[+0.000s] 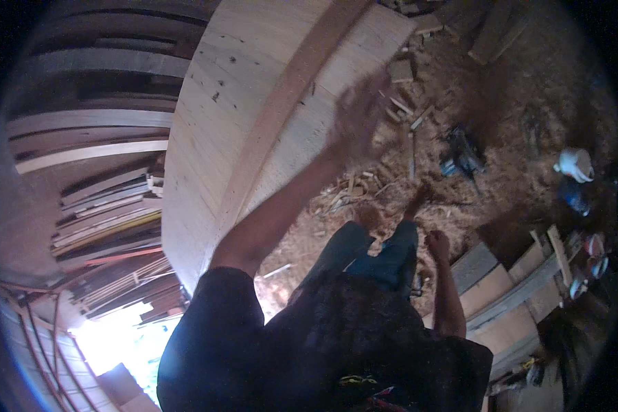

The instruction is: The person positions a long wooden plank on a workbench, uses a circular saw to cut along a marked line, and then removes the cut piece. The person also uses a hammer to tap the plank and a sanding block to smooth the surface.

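Observation:
My left arm reaches forward across a large pale wooden panel [216,113] with a curved edge. A reddish-brown batten [271,120] runs lengthwise over the panel's face. My left hand [364,117] is smeared by motion at the panel's right edge, so its fingers cannot be made out. Whether it touches the panel is unclear. My right hand [437,244] hangs low beside my right leg, its fingers curled in a loose fist, with nothing visible in it.
Stacked boards [110,206] line the left side. Wood shavings and offcuts [353,192] litter the floor. A dark power tool [463,152] lies on the floor to the right, with a white container [574,165] farther right. Planks [491,275] lie at the lower right.

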`<state>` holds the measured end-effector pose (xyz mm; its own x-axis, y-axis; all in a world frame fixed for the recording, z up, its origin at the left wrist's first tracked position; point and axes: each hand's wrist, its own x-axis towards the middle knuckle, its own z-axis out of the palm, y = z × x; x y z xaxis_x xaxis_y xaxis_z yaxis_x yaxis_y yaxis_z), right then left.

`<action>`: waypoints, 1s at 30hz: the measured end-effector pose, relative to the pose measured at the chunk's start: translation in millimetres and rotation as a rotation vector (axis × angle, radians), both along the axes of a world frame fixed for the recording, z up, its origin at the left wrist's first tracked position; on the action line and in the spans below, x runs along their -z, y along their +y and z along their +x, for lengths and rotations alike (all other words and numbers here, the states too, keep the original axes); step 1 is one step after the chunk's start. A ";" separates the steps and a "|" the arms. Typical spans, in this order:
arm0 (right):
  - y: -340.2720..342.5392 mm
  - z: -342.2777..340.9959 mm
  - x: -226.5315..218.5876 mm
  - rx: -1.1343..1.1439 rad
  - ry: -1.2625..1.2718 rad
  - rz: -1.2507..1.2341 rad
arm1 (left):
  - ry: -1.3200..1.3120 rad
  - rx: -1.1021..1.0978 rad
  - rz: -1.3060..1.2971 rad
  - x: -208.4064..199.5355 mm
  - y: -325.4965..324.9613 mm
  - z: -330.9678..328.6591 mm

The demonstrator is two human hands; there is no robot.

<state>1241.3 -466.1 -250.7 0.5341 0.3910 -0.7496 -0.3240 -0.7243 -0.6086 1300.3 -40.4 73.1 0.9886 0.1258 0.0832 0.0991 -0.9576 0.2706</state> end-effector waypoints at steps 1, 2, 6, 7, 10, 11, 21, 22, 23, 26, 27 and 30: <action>-8.8 -10.8 15.1 0.026 -0.063 0.058 | 0.068 -0.010 -0.024 6.2 -23.4 -16.1; 7.5 -9.6 -1.5 -0.024 -0.068 -0.012 | 0.143 -0.029 -0.029 12.4 -46.9 -38.0; 17.8 -1.9 -30.5 0.150 0.007 0.066 | 0.099 -0.010 -0.548 53.1 -112.1 -152.4; 17.5 3.3 -39.3 0.067 -0.003 0.104 | 0.186 -0.033 -0.740 69.2 -117.1 -187.9; 33.9 -2.1 -60.3 0.161 -0.010 0.075 | 0.773 -0.352 -0.956 92.5 -91.2 -291.2; 42.9 0.3 -70.1 0.059 0.067 0.061 | 0.726 -0.453 -0.853 110.9 -85.6 -356.0; 128.7 -61.5 -37.2 -0.410 0.071 0.203 | 0.375 -1.147 -0.894 166.3 -97.7 -631.7; 139.8 -56.7 -26.1 -0.584 -0.027 0.231 | 0.238 -1.242 -1.051 170.3 -112.0 -635.3; 170.4 -84.5 -41.0 -0.662 -0.040 0.194 | 0.164 -1.197 -0.859 189.4 -155.5 -669.6; 237.8 -98.9 -93.2 -0.802 -0.125 0.154 | 0.164 -1.264 -0.767 208.5 -231.6 -653.2; 254.0 -93.0 -112.1 -0.820 -0.067 0.208 | 0.036 -1.443 -0.954 200.0 -253.7 -621.0; 269.7 -63.5 -113.8 -0.975 -0.110 0.222 | -0.496 -1.930 -1.372 169.2 -324.3 -556.7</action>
